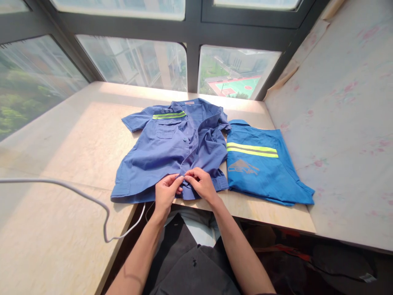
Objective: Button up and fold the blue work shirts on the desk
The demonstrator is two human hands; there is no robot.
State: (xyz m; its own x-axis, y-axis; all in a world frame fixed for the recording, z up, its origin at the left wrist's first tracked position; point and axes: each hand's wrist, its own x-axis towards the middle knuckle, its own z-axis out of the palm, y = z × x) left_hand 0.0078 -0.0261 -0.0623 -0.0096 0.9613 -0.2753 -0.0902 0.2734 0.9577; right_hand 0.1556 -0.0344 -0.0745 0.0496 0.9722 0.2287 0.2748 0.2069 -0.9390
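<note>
A blue short-sleeved work shirt with a yellow-green reflective stripe lies spread out, collar toward the window. Its front is partly open, and buttons show along the placket. At the bottom hem, my left hand pinches the front edge of the shirt. Close against it, my right hand pinches the same edge, thumb and forefinger together. Whatever small part sits between the fingertips is hidden. To the right, a folded brighter blue garment with a reflective stripe and a grey logo lies beside the shirt.
A pale windowsill counter carries the clothes, its front edge near my body. A white cable runs across the left side and hangs over the edge. A floral-papered wall bounds the right; a dark-framed window stands behind.
</note>
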